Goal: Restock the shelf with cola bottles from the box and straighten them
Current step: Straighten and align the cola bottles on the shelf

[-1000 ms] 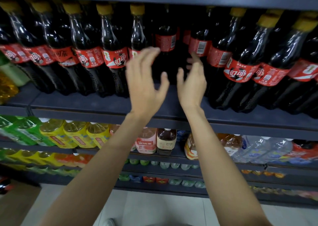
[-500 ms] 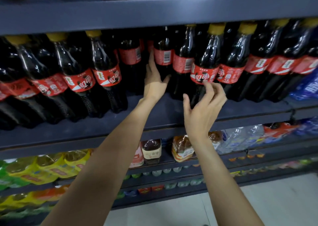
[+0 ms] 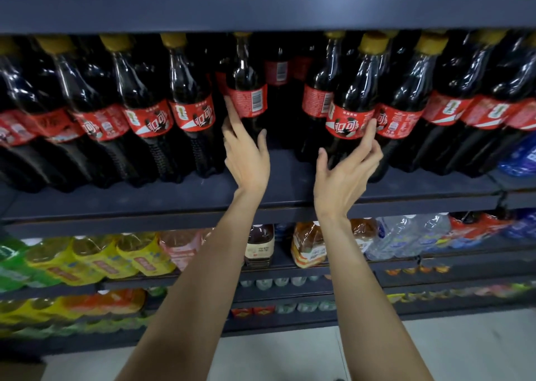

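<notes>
A dark shelf (image 3: 261, 197) holds a row of cola bottles with red labels and yellow caps. One cola bottle (image 3: 248, 90) stands set back in the middle gap, its barcode facing me. My left hand (image 3: 246, 154) reaches up beside it, fingers straight, fingertips touching its label and lower body. My right hand (image 3: 345, 171) is raised in front of a front-row cola bottle (image 3: 351, 110); its fingers are loosely bent and one fingertip touches that red label. No box is in view.
The shelf above (image 3: 261, 6) hangs low over the bottle caps. Below are yellow and green drink bottles (image 3: 95, 258), brown tea bottles (image 3: 309, 244) and clear water bottles (image 3: 406, 235). Pale floor (image 3: 290, 357) lies at the bottom.
My view has shifted slightly. My left hand has moved from the gap onto the set-back bottle. My right hand has risen from the shelf edge until a fingertip meets the front bottle's label.
</notes>
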### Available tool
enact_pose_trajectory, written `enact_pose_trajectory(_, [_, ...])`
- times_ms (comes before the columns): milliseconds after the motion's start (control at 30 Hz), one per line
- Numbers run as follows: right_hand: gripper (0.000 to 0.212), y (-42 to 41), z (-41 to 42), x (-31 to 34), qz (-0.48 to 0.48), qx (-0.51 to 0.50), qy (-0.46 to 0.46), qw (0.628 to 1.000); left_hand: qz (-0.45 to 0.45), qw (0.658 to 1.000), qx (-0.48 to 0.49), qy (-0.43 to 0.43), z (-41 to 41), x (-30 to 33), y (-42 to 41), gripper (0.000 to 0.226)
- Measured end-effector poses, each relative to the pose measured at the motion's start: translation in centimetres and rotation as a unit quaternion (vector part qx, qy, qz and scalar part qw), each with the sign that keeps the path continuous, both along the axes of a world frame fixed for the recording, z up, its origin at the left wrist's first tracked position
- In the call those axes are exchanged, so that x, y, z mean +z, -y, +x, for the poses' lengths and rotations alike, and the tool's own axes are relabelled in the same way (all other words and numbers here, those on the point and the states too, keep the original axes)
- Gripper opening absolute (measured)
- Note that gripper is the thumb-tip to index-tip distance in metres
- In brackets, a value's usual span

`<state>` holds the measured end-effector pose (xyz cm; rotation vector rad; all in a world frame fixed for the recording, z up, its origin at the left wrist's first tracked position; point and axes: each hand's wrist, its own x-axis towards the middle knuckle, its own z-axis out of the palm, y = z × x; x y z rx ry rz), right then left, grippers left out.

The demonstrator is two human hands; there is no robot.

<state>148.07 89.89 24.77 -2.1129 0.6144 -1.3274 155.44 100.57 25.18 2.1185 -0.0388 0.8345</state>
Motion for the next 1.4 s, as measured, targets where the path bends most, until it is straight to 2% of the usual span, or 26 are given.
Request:
enact_pose_trajectory(267, [0.082, -2.5, -1.4, -0.1, 0.001, 0.163, 0.015, 0.987, 0.022, 0.998, 0.046, 0.034, 0.8, -0.6, 0.1, 0.079])
enact_pose_trajectory(400, [0.08, -3.4, -0.7, 0.2, 0.002, 0.189, 0.007, 0.982, 0.083, 0.993, 0.059, 0.058, 0.8, -1.1, -0.6, 0.083])
enact_pose_trajectory(633, [0.082, -2.6, 0.5, 0.4, -0.005, 0.219, -0.012, 0.976, 0.101, 0.992, 0.003, 0.072, -0.6, 0.0, -1.7, 0.094])
enact_pose_trajectory(767, [0.084, -1.9, 1.2, 0.7, 0.015, 0.257, -0.034, 0.966, 0.121, 0.989, 0.012, 0.081, -1.0, 0.2, -2.3, 0.101])
enact_pose_trajectory(900, [0.085, -2.4, 1.7, 0.7, 0.013, 0.263, -0.048, 0.963, 0.125, 0.989, 0.044, 0.066, -1.5, -0.2, -2.3, 0.104])
enact_pose_trajectory(1100, [0.085, -3.6, 2.6, 1.2, -0.011, 0.226, -0.063, 0.972, 0.099, 0.99, 0.018, 0.097, -2.1, -0.5, -3.6, 0.075])
enact_pose_trajectory(1267, [0.083, -4.5, 4.0, 1.3, -0.029, 0.197, -0.07, 0.978, 0.082, 0.982, 0.062, 0.157, -1.4, -1.0, -3.6, 0.072])
enact_pose_trajectory(1400, [0.085, -5.1, 5.7, 1.4, -0.032, 0.198, -0.082, 0.976, 0.092, 0.975, 0.073, 0.187, -0.5, -0.7, -3.5, 0.08])
